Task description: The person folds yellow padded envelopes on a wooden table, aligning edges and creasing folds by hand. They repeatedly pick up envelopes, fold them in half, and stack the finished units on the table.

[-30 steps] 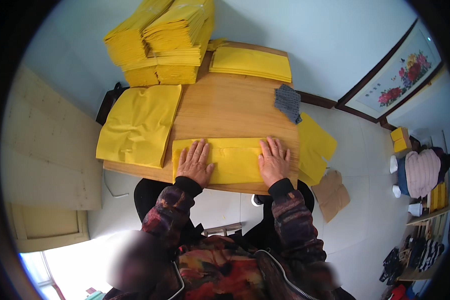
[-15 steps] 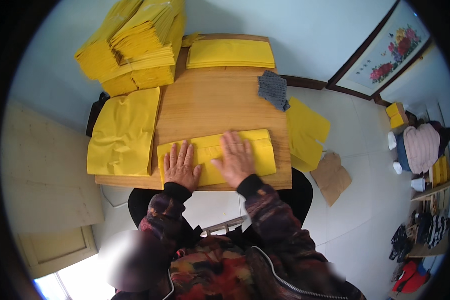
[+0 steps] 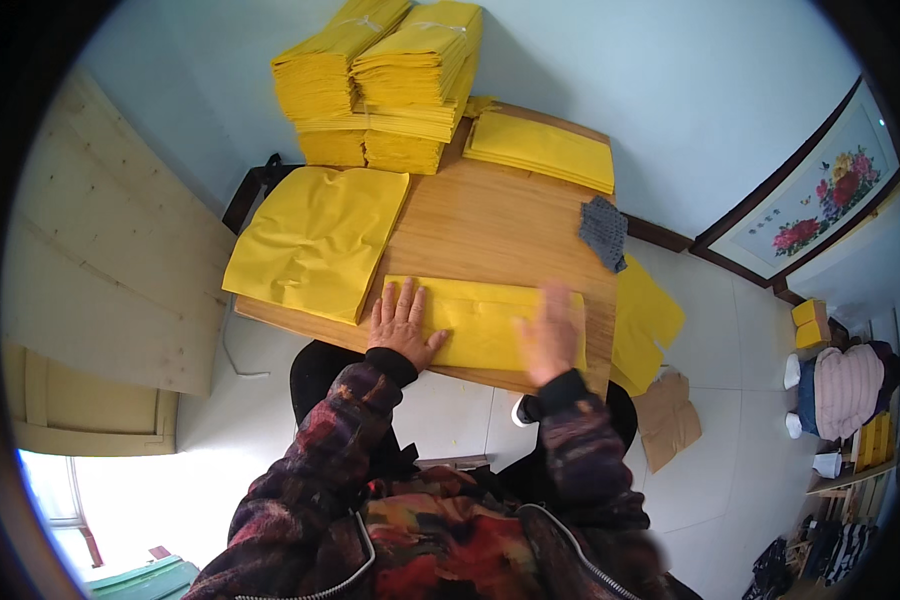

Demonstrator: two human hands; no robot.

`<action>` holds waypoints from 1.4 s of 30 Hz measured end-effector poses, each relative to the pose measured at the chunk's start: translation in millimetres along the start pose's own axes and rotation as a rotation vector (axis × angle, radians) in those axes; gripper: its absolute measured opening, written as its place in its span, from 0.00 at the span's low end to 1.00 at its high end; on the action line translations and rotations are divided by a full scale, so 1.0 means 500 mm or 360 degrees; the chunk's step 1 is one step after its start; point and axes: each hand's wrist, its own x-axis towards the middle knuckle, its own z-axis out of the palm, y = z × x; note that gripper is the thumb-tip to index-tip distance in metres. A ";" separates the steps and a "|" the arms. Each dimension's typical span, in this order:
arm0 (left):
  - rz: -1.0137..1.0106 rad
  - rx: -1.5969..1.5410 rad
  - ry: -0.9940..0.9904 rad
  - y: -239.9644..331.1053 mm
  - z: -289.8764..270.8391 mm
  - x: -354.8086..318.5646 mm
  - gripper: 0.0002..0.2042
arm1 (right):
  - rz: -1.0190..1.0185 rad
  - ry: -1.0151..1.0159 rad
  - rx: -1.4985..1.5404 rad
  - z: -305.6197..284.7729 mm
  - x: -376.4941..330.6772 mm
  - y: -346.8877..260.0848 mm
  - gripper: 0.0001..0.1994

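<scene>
A folded yellow paper sheet (image 3: 480, 320) lies along the near edge of the wooden table (image 3: 470, 225). My left hand (image 3: 400, 325) rests flat on its left end, fingers spread. Over the right part of the same sheet, my right hand (image 3: 552, 330) is smeared by motion; its fingers look stretched out, with nothing visible in them. Whether the right palm touches the paper cannot be made out. Left of my hands is a stack of larger, creased yellow sheets (image 3: 315, 240).
Tied bundles of yellow paper (image 3: 410, 60) rise at the table's back left. Flat folded yellow pieces (image 3: 540, 150) lie at the back, a grey cloth (image 3: 603, 233) at the right edge. Yellow sheets (image 3: 645, 320) and brown paper (image 3: 668, 420) sit beyond that edge. Another person (image 3: 840, 390) is far right.
My right hand has slid rightward along the folded yellow paper. My left hand stays flat on its left end. The whole view has shifted and turned.
</scene>
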 end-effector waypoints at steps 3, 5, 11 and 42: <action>0.0014 0.0000 0.0022 -0.003 0.002 0.001 0.37 | -0.0524 -0.0238 -0.0182 0.103 -0.009 -0.148 0.31; -0.0029 0.0025 -0.0043 -0.003 0.006 0.006 0.35 | -0.0551 -0.0202 -0.0073 0.129 -0.001 -0.178 0.28; 0.0009 0.0003 0.0021 -0.004 0.012 -0.002 0.40 | -0.0223 -0.0084 -0.0334 0.041 0.014 0.016 0.36; 0.0029 -0.0102 -0.0067 -0.006 -0.003 -0.008 0.40 | 0.0094 0.0379 -0.0108 -0.069 -0.091 0.150 0.26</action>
